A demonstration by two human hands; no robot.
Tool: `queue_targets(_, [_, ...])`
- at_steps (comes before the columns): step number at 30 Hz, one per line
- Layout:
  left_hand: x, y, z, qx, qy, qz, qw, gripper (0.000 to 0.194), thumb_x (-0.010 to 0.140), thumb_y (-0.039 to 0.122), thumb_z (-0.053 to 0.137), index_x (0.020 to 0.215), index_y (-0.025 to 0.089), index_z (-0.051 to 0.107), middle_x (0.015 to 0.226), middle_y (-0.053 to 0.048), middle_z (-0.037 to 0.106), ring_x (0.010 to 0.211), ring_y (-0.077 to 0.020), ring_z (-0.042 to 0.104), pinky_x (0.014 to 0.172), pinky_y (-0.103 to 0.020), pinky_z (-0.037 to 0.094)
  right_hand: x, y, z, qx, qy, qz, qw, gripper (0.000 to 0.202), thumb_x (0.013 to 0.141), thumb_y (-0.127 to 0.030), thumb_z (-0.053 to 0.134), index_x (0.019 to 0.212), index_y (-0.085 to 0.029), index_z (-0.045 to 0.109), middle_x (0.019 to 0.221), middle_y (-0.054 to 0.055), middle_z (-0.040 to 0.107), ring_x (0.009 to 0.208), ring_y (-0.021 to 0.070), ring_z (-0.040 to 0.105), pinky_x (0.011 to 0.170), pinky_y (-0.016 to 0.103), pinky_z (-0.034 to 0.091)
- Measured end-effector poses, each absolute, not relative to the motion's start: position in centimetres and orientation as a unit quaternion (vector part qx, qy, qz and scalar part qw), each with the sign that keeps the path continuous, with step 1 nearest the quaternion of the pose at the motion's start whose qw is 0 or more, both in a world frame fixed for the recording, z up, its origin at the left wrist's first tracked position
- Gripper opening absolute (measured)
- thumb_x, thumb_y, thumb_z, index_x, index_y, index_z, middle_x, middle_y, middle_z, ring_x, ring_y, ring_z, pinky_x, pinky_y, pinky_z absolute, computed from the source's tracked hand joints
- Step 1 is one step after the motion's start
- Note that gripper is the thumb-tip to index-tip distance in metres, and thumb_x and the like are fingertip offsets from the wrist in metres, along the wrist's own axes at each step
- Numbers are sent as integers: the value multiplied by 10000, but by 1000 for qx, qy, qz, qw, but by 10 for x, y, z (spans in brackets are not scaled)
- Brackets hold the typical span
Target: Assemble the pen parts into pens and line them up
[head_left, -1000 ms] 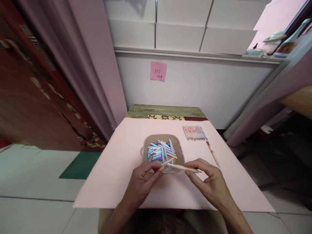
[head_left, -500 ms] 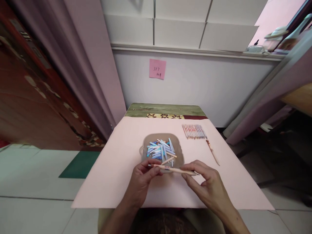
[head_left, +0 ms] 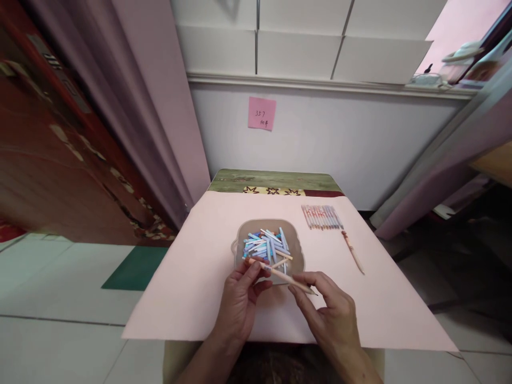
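Observation:
A light pen (head_left: 285,276) is held between both hands, its dark tip pointing down to the right. My left hand (head_left: 239,301) pinches its reddish-brown upper end. The fingers of my right hand (head_left: 334,306) are closed on the pen near its tip. Just beyond the hands, a grey-beige tray (head_left: 296,250) holds several blue, white and beige pen parts (head_left: 270,246). Right of the tray lies a single pen (head_left: 353,254) with a brown top. Behind it, several pens (head_left: 322,217) lie side by side in a row.
A pale pink sheet (head_left: 184,298) covers the table, whose green back edge (head_left: 236,177) shows. A pink note (head_left: 261,113) is stuck on the white wall behind. Purple curtains (head_left: 148,106) hang at the left, beside a red door (head_left: 48,160).
The pen has tilted more, its tip now lower and its brown end raised. My right hand has shifted slightly left and down. The whole view has moved a little.

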State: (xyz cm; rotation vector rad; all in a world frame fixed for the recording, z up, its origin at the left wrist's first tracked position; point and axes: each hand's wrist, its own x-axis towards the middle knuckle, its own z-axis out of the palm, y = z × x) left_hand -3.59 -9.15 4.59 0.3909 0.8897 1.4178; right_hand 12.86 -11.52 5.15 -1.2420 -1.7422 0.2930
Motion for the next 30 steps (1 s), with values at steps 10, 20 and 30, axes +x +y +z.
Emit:
queue_targets(10, [-32, -95, 48, 182, 429, 605, 645, 287, 630, 250, 806, 839, 139, 645, 852, -78, 729, 622, -131, 650, 508, -204, 536, 128, -114, 48, -512, -711, 108, 469, 79, 866, -231, 597, 927, -214, 644, 817, 30, 686, 749, 176, 643, 653, 264, 492])
queue_targets(20, [-28, -95, 46, 165, 434, 609, 643, 273, 630, 249, 814, 841, 134, 685, 835, -64, 734, 702, -151, 678, 522, -188, 552, 123, -115, 43, -514, -708, 97, 474, 98, 874, -227, 582, 932, -203, 657, 806, 43, 695, 737, 181, 640, 665, 271, 478])
queue_targets(30, [-19, -98, 47, 97, 376, 627, 675, 246, 671, 201, 793, 887, 130, 697, 791, -48, 715, 748, -155, 693, 577, -184, 587, 111, -120, 29, -554, -715, 105, 414, 238, 930, -305, 501, 834, -195, 689, 719, 36, 695, 631, 154, 632, 616, 236, 440])
